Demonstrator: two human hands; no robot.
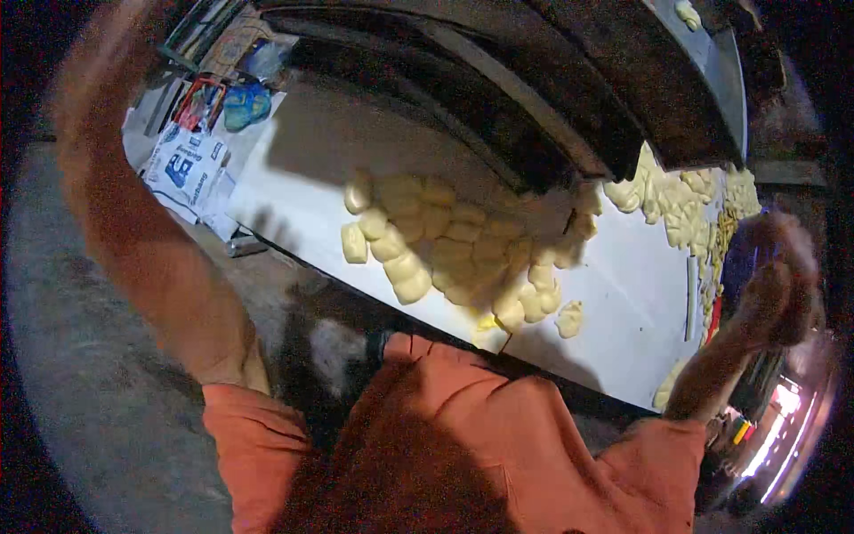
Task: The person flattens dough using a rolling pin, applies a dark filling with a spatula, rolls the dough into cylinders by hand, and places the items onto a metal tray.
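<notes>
My left arm [169, 276] is raised along the left side, its forearm running up past the top edge, so the hand itself is out of view. My right hand [772, 280] is at the far right, near the right end of a white table [294, 240]. Motion blurs its fingers, and whether they hold anything cannot be made out. A bluish patch shows beside it, too smeared to name. Pale yellow dough pieces [405, 276] lie bunched together on the middle of the table. Flattened dough pieces [680, 209] cover the table's right part, close to my right hand.
Dark stacked boards or trays [463, 98] overhang the table's far side. At the left end lie a white printed bag [187, 169] and a blue-green plastic bag [246, 105]. A thin light-coloured rod [691, 298] rests on the right. The table's near edge runs in front of my body.
</notes>
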